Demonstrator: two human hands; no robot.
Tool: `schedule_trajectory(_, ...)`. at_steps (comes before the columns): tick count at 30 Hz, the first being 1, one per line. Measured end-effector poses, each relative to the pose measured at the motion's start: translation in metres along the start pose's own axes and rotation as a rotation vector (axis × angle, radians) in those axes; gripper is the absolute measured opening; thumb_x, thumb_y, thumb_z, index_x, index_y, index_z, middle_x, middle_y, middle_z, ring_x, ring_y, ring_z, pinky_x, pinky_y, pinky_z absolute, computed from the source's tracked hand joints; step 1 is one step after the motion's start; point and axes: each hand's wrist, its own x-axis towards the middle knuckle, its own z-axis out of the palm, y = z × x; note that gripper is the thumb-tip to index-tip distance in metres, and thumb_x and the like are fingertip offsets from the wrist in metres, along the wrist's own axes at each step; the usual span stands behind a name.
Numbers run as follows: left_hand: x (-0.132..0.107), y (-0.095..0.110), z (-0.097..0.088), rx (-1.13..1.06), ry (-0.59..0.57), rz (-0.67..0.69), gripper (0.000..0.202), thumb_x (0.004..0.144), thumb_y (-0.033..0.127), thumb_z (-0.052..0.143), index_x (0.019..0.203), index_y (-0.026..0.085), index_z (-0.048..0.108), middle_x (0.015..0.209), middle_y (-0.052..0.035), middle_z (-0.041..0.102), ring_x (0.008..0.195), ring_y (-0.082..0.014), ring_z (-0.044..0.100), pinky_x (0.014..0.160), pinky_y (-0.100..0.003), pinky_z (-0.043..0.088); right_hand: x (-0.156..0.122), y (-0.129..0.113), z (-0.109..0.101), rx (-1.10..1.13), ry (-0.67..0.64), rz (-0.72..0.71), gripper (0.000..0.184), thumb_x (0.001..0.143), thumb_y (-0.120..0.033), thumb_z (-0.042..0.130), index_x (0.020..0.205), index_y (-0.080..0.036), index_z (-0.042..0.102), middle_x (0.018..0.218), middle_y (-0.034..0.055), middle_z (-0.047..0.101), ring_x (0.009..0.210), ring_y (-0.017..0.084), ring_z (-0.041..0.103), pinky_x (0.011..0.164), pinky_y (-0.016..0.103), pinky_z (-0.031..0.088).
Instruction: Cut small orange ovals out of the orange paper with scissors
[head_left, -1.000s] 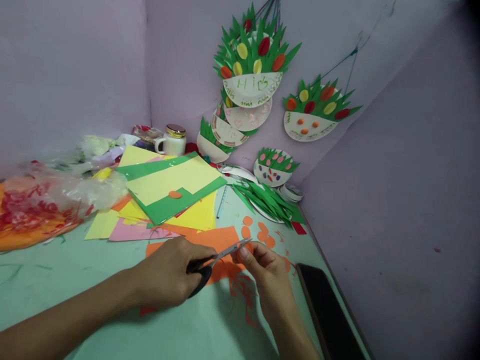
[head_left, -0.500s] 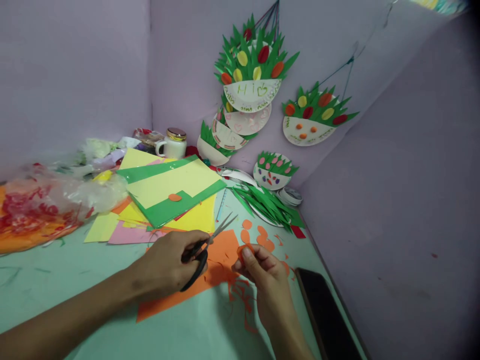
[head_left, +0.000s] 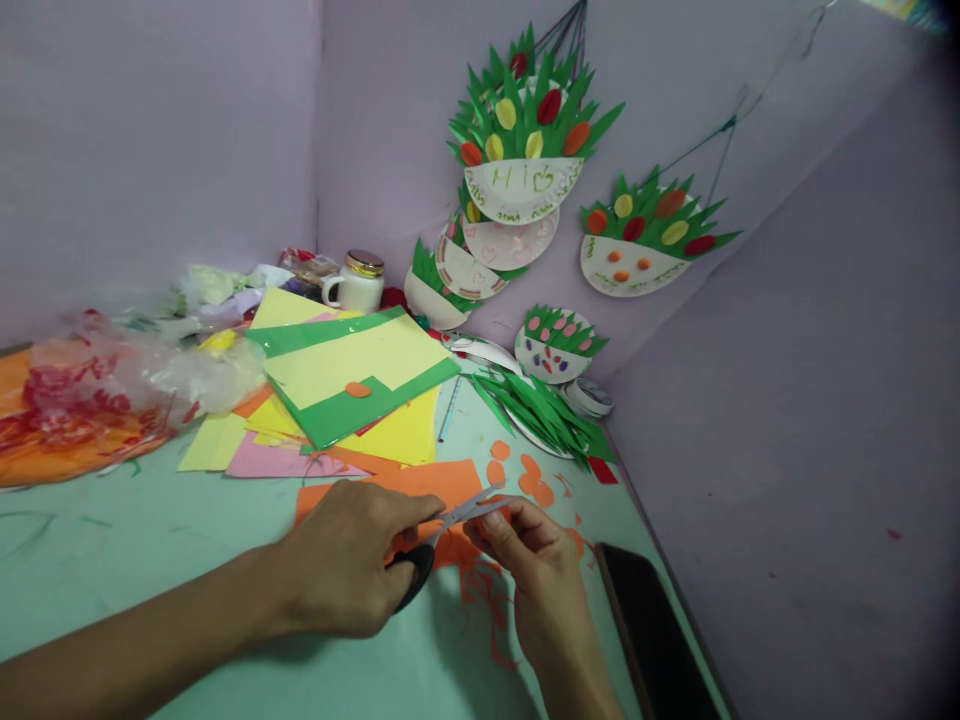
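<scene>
In my left hand (head_left: 341,565) is a pair of black-handled scissors (head_left: 463,512), their blades parted and pointing right. The fingers are wrapped round the handles. My right hand (head_left: 536,565) pinches a small orange paper piece (head_left: 493,499) between thumb and fingers, mostly hidden by the blades, which lie at the fingertips. Beneath both hands is an orange paper sheet (head_left: 442,478) with thin orange scraps (head_left: 480,590) near its right end. Several orange paper ovals (head_left: 532,475) lie just beyond my right hand.
A dark phone (head_left: 652,630) rests along the table's right side. Farther back are stacked coloured sheets (head_left: 352,365), green paper strips (head_left: 540,410), a lidded white mug (head_left: 360,285) and plastic bags (head_left: 112,390) at left. Decorated paper plates (head_left: 525,190) hang on the wall.
My left hand has brought the scissors right and slightly down, so the blades now reach the orange piece at my right fingertips. The right hand stays nearly in place. The view has shifted slightly.
</scene>
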Motion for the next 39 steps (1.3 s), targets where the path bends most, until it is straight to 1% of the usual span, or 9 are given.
schedule_trajectory(4, 0.001, 0.000, -0.001, 0.015, 0.004, 0.000, 0.029, 0.069, 0.018, 0.044, 0.093, 0.024, 0.059, 0.069, 0.0007, 0.063, 0.061, -0.0157, 0.053, 0.054, -0.025, 0.029, -0.001, 0.000, 0.000, 0.009, -0.009, 0.011, 0.014, 0.064, -0.031, 0.072, 0.062, -0.018, 0.068, 0.061, 0.0005, 0.067, 0.062, 0.014, 0.060, 0.065, 0.026, 0.047)
schedule_trajectory(10, 0.000, 0.000, -0.001, 0.012, -0.004, 0.028, 0.028, 0.070, 0.017, 0.044, 0.092, 0.024, 0.060, 0.070, 0.0008, 0.064, 0.060, -0.0157, 0.055, 0.053, -0.024, 0.030, -0.002, -0.002, 0.001, -0.008, -0.005, 0.008, 0.015, 0.062, -0.032, 0.073, 0.061, -0.018, 0.069, 0.059, 0.0005, 0.066, 0.061, 0.014, 0.060, 0.064, 0.026, 0.047)
schedule_trajectory(14, 0.001, -0.002, -0.001, 0.006, 0.000, 0.044, 0.034, 0.069, 0.016, 0.044, 0.099, 0.024, 0.058, 0.071, 0.0005, 0.065, 0.062, -0.0158, 0.057, 0.053, -0.024, 0.030, -0.001, -0.001, 0.000, -0.012, -0.024, 0.008, 0.014, 0.064, -0.032, 0.072, 0.062, -0.019, 0.069, 0.061, 0.0002, 0.067, 0.063, 0.014, 0.060, 0.064, 0.025, 0.047)
schedule_trajectory(20, 0.001, -0.004, -0.001, -0.007, -0.019, 0.060, 0.025, 0.068, 0.014, 0.044, 0.086, 0.022, 0.059, 0.063, 0.0017, 0.060, 0.055, -0.0133, 0.052, 0.050, -0.023, 0.028, -0.001, 0.002, -0.003, -0.055, -0.036, 0.000, 0.014, 0.065, -0.032, 0.071, 0.063, -0.018, 0.069, 0.061, 0.0009, 0.066, 0.063, 0.015, 0.060, 0.066, 0.027, 0.047)
schedule_trajectory(26, -0.001, -0.007, 0.000, -0.021, -0.014, 0.073, 0.024, 0.068, 0.014, 0.043, 0.083, 0.023, 0.059, 0.059, 0.0040, 0.056, 0.051, -0.0114, 0.045, 0.049, -0.022, 0.027, -0.001, 0.002, -0.003, -0.040, -0.019, 0.012, 0.016, 0.064, -0.033, 0.071, 0.060, -0.019, 0.068, 0.057, -0.0005, 0.064, 0.060, 0.014, 0.059, 0.063, 0.025, 0.047)
schedule_trajectory(30, 0.000, -0.009, 0.001, -0.050, -0.002, 0.074, 0.025, 0.068, 0.012, 0.042, 0.083, 0.025, 0.058, 0.061, 0.0054, 0.058, 0.054, -0.0106, 0.046, 0.051, -0.021, 0.029, 0.002, 0.005, -0.008, -0.057, 0.013, 0.006, 0.017, 0.062, -0.035, 0.074, 0.062, -0.018, 0.070, 0.058, 0.0003, 0.066, 0.058, 0.013, 0.059, 0.060, 0.024, 0.047)
schedule_trajectory(33, 0.001, -0.008, 0.002, -0.066, -0.014, 0.056, 0.023, 0.069, 0.013, 0.042, 0.081, 0.023, 0.058, 0.060, 0.0050, 0.056, 0.053, -0.0105, 0.045, 0.051, -0.021, 0.028, 0.003, 0.006, -0.009, -0.033, 0.032, 0.003, 0.018, 0.060, -0.035, 0.075, 0.065, -0.019, 0.071, 0.059, 0.0004, 0.067, 0.057, 0.013, 0.059, 0.060, 0.025, 0.047)
schedule_trajectory(39, 0.003, -0.009, 0.004, -0.096, -0.031, 0.059, 0.019, 0.069, 0.013, 0.041, 0.078, 0.021, 0.056, 0.058, 0.0052, 0.049, 0.051, -0.0095, 0.040, 0.051, -0.021, 0.028, 0.001, 0.004, -0.004, 0.076, 0.044, 0.047, 0.016, 0.058, -0.034, 0.077, 0.062, -0.019, 0.071, 0.057, -0.0006, 0.066, 0.056, 0.012, 0.059, 0.059, 0.024, 0.049)
